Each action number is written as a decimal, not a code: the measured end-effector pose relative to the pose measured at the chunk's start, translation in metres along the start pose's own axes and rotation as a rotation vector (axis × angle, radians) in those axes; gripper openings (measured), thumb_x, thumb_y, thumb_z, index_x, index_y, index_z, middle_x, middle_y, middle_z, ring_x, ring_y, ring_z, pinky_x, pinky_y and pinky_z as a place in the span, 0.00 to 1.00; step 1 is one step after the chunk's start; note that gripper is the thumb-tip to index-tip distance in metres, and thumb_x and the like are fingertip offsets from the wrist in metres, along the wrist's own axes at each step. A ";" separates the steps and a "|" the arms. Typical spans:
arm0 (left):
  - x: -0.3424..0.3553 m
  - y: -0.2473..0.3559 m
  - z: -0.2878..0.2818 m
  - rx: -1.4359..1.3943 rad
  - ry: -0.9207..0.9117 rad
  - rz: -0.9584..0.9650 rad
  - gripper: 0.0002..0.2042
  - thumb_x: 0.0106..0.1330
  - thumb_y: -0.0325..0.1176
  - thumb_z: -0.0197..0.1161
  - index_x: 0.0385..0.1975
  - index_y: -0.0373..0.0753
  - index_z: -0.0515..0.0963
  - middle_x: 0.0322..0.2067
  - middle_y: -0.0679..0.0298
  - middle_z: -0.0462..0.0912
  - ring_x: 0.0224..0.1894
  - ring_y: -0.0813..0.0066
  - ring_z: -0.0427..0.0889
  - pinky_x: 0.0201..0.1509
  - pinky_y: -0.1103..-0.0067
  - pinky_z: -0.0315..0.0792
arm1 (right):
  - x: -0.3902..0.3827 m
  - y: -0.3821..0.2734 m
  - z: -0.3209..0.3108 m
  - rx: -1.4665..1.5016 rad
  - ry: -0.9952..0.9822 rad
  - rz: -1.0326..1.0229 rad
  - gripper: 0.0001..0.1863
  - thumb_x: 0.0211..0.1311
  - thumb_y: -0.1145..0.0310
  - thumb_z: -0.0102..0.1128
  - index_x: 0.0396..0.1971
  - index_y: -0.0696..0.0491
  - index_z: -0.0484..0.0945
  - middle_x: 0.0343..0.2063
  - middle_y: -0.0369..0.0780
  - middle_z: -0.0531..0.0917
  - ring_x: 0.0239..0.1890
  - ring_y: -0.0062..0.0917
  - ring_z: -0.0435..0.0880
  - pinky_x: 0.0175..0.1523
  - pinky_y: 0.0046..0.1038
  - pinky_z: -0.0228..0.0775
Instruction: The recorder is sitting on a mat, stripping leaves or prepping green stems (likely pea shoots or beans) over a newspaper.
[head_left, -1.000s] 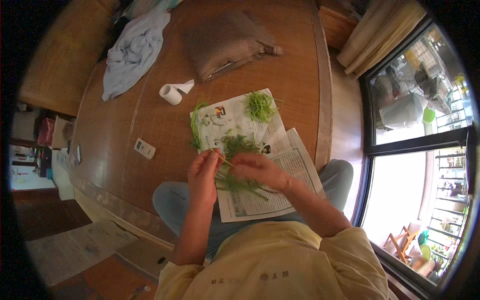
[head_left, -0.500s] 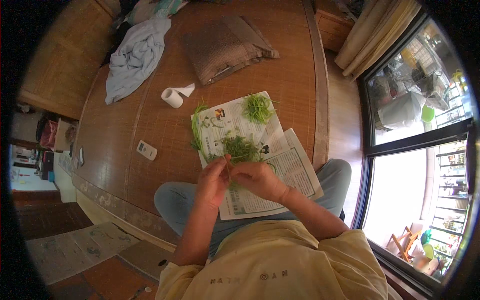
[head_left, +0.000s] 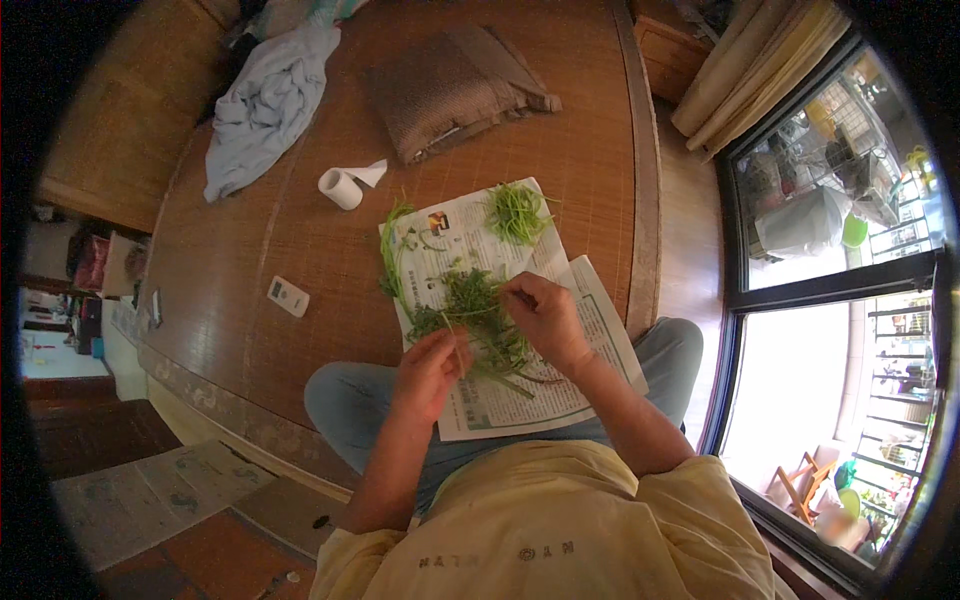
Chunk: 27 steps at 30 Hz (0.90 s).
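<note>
My left hand (head_left: 428, 374) pinches a thin green stem (head_left: 455, 340) just above the near part of the newspaper (head_left: 595, 335). Over the right side of a loose pile of leafy greens (head_left: 470, 292), my right hand (head_left: 547, 318) has its fingers closed together; whatever they may hold is hidden. More cut stalks lie on the paper between the two hands. A tidy bundle of green stems (head_left: 516, 214) rests at the paper's far right corner. Along its left edge runs a bunch of long stalks (head_left: 391, 262).
The newspaper lies on a brown mat before my crossed legs. Beyond it are a toilet paper roll (head_left: 341, 189), a white remote control (head_left: 289, 297), a brown cushion (head_left: 450, 95) and a pale blue cloth (head_left: 270, 110). A dark-framed glass door (head_left: 735, 300) stands at the right.
My hands were together over the near edge of the greens and have come apart. The right hand moved right and farther away; the left stays nearly in place with the stem.
</note>
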<state>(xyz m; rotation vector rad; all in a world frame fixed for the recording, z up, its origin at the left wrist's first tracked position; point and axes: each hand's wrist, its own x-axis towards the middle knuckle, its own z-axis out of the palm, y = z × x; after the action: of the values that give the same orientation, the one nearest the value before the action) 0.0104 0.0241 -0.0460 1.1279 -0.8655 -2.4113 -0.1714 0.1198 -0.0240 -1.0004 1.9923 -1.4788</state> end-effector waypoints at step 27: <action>0.041 -0.004 0.002 0.054 0.140 0.051 0.16 0.65 0.34 0.63 0.49 0.34 0.75 0.36 0.65 0.79 0.36 0.77 0.77 0.43 0.78 0.72 | 0.038 0.059 0.024 -0.301 -0.128 -0.038 0.08 0.55 0.67 0.57 0.27 0.56 0.77 0.26 0.49 0.80 0.31 0.46 0.80 0.35 0.42 0.71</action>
<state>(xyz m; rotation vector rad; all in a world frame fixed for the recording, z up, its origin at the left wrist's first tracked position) -0.0169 0.0062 -0.0704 1.2625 -0.9065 -2.2501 -0.1941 0.0853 -0.0857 -1.2278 2.1525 -1.1211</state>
